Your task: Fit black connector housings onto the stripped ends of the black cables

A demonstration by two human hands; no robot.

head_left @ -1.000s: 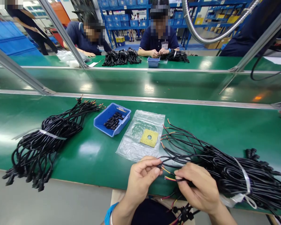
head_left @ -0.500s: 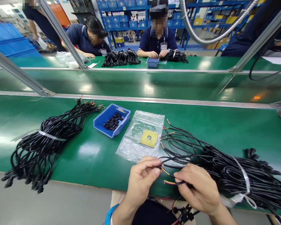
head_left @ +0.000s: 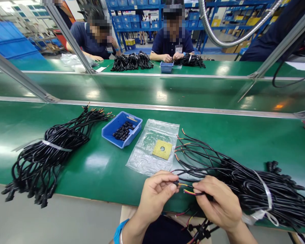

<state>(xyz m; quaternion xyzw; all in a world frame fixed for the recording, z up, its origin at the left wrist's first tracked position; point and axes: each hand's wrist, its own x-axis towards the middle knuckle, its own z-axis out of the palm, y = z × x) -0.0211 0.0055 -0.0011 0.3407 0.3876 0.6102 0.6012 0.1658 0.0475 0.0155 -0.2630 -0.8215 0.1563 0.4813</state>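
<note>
My left hand pinches a small black part between thumb and forefinger. Yellow-and-orange wires run from that part toward my right hand, which grips the black cable. A second cable end with bare-tipped coloured wires shows just below, at the same fingers. To the right lies a tied bundle of black cables, its stripped ends fanned leftward behind my hands. Several more cables with black fittings hang by my lap.
Ahead is a clear zip bag with a yellow square pad on it. Beside it stands a blue bin of small black parts. Another tied cable bundle lies left. Metal frame posts slant across; co-workers sit opposite.
Both hands have shifted slightly right and the black part has moved closer to the right hand's fingers. Across the bench, the co-worker at left has raised a hand toward the head.
</note>
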